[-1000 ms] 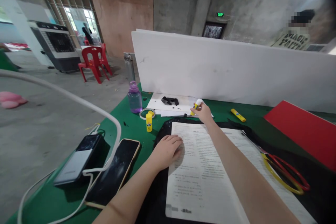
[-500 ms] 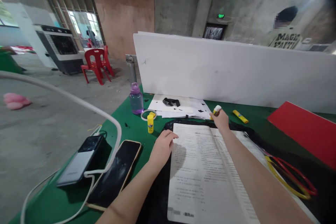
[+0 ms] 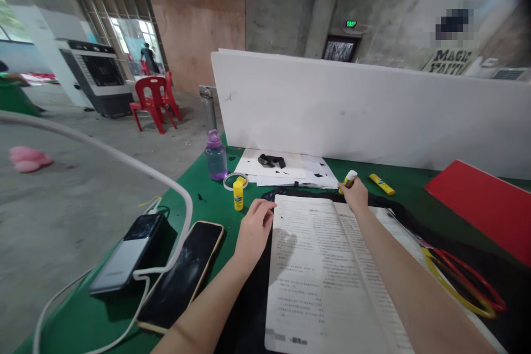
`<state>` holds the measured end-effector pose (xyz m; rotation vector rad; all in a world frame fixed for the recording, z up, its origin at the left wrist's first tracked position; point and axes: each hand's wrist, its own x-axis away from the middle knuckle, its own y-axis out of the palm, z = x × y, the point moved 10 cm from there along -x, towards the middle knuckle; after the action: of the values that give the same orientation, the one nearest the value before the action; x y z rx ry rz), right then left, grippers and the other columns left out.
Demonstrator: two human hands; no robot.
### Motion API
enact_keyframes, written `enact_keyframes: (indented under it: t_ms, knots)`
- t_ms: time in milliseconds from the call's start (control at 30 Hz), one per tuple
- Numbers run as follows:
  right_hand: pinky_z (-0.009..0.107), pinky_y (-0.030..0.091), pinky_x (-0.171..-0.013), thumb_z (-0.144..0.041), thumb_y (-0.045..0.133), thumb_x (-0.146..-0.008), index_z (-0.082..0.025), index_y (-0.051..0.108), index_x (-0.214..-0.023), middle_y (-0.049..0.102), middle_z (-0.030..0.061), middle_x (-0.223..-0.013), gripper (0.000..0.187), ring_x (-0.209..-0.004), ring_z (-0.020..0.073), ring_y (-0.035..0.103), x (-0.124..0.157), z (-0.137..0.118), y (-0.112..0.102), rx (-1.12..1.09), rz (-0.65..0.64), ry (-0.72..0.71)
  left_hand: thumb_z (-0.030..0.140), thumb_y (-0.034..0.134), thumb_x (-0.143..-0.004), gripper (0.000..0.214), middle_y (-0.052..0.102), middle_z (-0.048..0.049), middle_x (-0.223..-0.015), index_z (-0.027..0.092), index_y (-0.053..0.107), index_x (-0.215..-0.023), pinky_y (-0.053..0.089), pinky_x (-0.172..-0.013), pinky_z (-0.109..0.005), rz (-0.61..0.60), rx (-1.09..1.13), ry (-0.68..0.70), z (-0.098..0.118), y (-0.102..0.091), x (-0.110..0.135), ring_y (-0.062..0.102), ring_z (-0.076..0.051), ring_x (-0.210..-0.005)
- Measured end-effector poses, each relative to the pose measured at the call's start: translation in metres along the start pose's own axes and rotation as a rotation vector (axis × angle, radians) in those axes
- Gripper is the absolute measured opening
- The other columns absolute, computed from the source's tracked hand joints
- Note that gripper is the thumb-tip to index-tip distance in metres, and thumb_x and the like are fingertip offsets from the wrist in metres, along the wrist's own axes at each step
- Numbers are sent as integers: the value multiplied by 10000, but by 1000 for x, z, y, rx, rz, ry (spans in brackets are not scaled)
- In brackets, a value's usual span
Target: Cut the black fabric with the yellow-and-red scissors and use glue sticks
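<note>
An open book [image 3: 296, 265] with printed pages lies in front of me. At its upper left edge, my left hand [image 3: 255, 229] hovers with fingers loosely bent and apart, holding nothing visible. A tiny black scrap [image 3: 282, 217] rests on the page close to those fingertips. Beyond the book's top edge, my right hand [image 3: 355, 194] grips a yellow glue stick [image 3: 350, 175], its white end pointing up and the rest partly hidden by fingers. Another yellow glue stick [image 3: 238, 196] stands upright left of my left hand. Scissors [image 3: 460, 282] with yellow and red handles lie right of the book.
Behind the book are white paper sheets [image 3: 249, 161] with a black strip [image 3: 271, 161], and a purple bottle [image 3: 216, 157]. A phone [image 3: 182, 274], a power bank [image 3: 128, 251] and a white cable occupy the left. A yellow tube [image 3: 381, 184] and red board [image 3: 485, 204] lie right.
My left hand has drawn back slightly left and up from the page, and the black scrap now shows there. My right hand has shifted a little right with the glue stick.
</note>
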<state>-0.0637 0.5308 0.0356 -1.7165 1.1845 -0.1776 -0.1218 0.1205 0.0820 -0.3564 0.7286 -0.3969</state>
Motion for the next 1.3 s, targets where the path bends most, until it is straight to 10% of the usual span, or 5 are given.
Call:
enact_keyframes:
  t_ms: [367, 700, 1033, 1300]
  knots:
    - [354, 460, -787, -494, 671, -670, -133, 478, -1158, 629, 137, -1031, 637, -927, 271, 609, 7, 5, 6, -140, -101, 41, 120, 445, -886, 171, 575, -27, -953, 215, 575, -945, 489, -739, -280, -65, -168, 6, 2, 6, 2, 577, -154, -827]
    - [372, 462, -878, -334, 467, -811, -152, 390, -1266, 477, 154, -1242, 496, -1122, 232, 507, 43, -62, -88, -433, 399, -249, 231, 483, -893, 209, 574, -71, -1052, 202, 565, -1083, 449, -818, -397, -289, -519, 169, 10, 36, 10, 509, -241, -1000]
    - [329, 506, -711, -498, 601, -772, -179, 658, -820, 638, 31, -696, 327, -657, 157, 595, 128, -167, -3, -927, -580, -189, 395, 481, -905, 365, 491, -112, -1285, 210, 498, -1220, 378, -967, -457, -392, -567, 229, 8, 51, 22, 421, -278, -1190]
    - [243, 398, -520, -525, 635, -744, -168, 707, -831, 611, 23, -646, 375, -577, 120, 525, 158, -157, 33, -934, -713, -137, 389, 454, -920, 365, 517, -110, -1274, 212, 505, -1235, 377, -985, -457, -399, -582, 226, 5, 54, 22, 433, -266, -1195]
